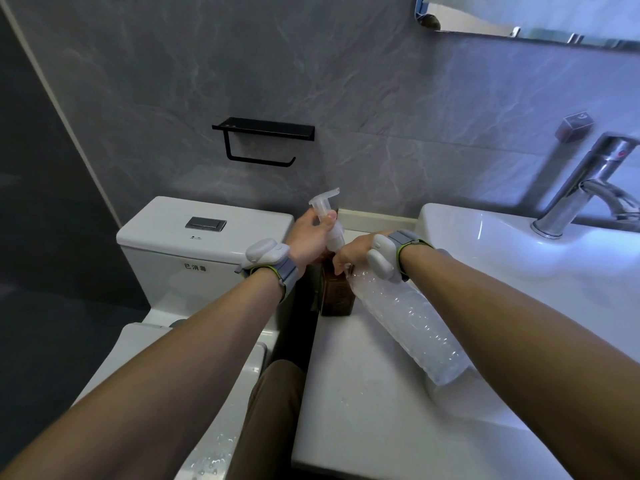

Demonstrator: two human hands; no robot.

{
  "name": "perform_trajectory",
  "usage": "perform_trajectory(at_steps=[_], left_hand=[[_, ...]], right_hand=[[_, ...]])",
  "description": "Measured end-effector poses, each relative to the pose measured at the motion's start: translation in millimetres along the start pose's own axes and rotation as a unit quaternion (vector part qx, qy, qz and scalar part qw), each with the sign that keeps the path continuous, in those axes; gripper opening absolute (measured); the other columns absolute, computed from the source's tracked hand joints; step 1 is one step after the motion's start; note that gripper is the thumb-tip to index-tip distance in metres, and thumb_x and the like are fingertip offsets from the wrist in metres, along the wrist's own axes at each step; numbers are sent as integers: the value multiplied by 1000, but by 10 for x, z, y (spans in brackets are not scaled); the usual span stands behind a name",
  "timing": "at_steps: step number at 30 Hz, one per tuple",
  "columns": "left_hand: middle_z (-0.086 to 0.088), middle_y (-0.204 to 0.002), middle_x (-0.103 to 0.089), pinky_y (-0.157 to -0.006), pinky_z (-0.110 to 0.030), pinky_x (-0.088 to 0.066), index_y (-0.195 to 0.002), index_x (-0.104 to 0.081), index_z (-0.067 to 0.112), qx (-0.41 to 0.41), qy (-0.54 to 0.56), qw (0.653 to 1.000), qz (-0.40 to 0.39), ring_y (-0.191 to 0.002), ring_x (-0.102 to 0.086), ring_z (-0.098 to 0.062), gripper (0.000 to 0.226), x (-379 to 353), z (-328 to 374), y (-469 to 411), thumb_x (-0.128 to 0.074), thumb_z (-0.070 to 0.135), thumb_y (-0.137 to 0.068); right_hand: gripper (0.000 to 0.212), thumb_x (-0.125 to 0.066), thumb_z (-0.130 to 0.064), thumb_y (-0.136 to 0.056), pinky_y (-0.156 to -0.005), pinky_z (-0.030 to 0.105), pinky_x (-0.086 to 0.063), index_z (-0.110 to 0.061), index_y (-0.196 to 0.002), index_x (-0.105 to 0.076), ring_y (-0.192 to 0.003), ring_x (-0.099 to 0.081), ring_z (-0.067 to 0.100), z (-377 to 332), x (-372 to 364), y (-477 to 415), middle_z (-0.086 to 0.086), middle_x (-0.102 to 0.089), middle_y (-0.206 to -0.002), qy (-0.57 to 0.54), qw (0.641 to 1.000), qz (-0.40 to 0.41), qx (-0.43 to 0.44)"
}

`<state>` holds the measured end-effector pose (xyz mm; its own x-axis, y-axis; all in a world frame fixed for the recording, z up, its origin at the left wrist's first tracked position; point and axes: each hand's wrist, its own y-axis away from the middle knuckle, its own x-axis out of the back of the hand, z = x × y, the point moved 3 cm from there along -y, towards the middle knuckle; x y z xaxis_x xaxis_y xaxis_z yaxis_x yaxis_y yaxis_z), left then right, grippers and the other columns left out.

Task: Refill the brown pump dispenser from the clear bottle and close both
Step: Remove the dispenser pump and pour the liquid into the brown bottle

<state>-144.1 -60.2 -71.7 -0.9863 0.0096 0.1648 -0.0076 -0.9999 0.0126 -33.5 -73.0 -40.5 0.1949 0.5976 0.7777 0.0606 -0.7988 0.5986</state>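
The brown dispenser bottle (336,299) stands on the white counter (363,410) between the toilet and the basin. My left hand (310,237) grips the translucent white pump head (327,211), tilted just above the brown bottle's top. My right hand (356,252) holds the clear plastic bottle (408,320) by its neck end. That bottle lies slanted, neck right at the brown bottle's mouth and base toward me on the right. My fingers hide both openings; no cap for the clear bottle is in sight.
A white toilet tank (204,237) and seat sit to the left, across a dark gap from the counter. The wash basin (519,258) and chrome faucet (581,188) are at the right. A black paper holder (263,140) hangs on the grey wall. Water drops dot the counter.
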Motion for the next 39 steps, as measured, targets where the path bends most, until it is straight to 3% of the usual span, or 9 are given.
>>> perform_trajectory(at_steps=[2, 10, 14, 19, 24, 30, 33, 37, 39], left_hand=[[-8, -112, -58, -96, -41, -48, -127, -51, 10, 0, 1, 1000, -1, -102, -58, -22, 38, 1, 6, 5, -44, 35, -100], [-7, -111, -59, -95, -41, -49, -127, -51, 13, -2, 2, 1000, 3, -102, -59, -23, 37, 6, 2, 20, -44, 37, -99], [-5, -111, -59, -91, -37, -48, -130, -50, 13, 4, 11, 1000, 1, -109, -60, -26, 40, 7, 0, 19, -44, 38, -99], [-8, -113, -60, -90, -36, -48, -129, -51, 14, 9, 9, 1000, -5, -113, -60, -30, 41, 8, -6, 23, -44, 40, -98], [-13, -128, -58, -94, -37, -47, -134, -47, 12, 18, 5, 1000, 0, -115, -58, -29, 45, 11, -2, 28, -43, 39, -99], [-12, -128, -56, -98, -39, -46, -136, -44, 13, 22, -4, 1000, -4, -116, -56, -28, 44, 8, 23, 52, -42, 38, -100], [-7, -117, -56, -96, -38, -47, -133, -46, 13, 25, -6, 1000, -5, -107, -57, -25, 42, 24, 25, 65, -42, 39, -100], [-6, -111, -56, -97, -41, -47, -129, -49, 12, 23, 0, 1000, -8, -101, -56, -23, 39, 37, 29, 79, -43, 38, -100], [-7, -113, -56, -95, -39, -47, -130, -48, 12, 22, 1, 1000, -12, -100, -56, -22, 40, 32, 40, 87, -43, 37, -100]], right_hand=[[30, -56, -39, -88, -94, 38, -42, -13, -102, -53, -108, -55, 32, -3, 1, 14, 17, -58, -120, -3, 1000, -3, 1], [25, -52, -36, -92, -82, 30, -35, -11, -93, -55, -92, -48, 23, 6, 5, 83, 10, -53, -101, 0, 1000, -9, 14], [29, -59, -46, -81, -91, 36, -45, -19, -71, -59, -90, -56, 25, 34, 4, 17, 10, -65, -103, 18, 1000, 17, -8], [28, -60, -46, -81, -100, 39, -45, -19, -73, -61, -100, -61, 28, 30, 16, 19, 10, -65, -104, 24, 1000, 6, -17], [25, -61, -42, -82, -84, 33, -44, -19, -70, -59, -88, -56, 24, 56, 32, 46, 9, -65, -99, 24, 999, 17, -12], [26, -58, -39, -87, -72, 27, -42, -13, -89, -64, -92, -55, 22, 40, 85, 90, 10, -64, -107, 45, 999, -4, -7], [39, -55, -37, -91, -79, 28, -39, -6, -113, -64, -94, -52, 21, -18, 90, 135, 13, -62, -111, 70, 997, -13, -12], [29, -56, -35, -91, -81, 30, -40, -11, -105, -61, -94, -53, 21, -53, 90, 146, 8, -59, -104, 73, 997, -13, -16], [31, -52, -33, -94, -85, 28, -40, -10, -113, -61, -98, -53, 16, -69, 100, 148, 3, -59, -110, 70, 997, -21, -15]])
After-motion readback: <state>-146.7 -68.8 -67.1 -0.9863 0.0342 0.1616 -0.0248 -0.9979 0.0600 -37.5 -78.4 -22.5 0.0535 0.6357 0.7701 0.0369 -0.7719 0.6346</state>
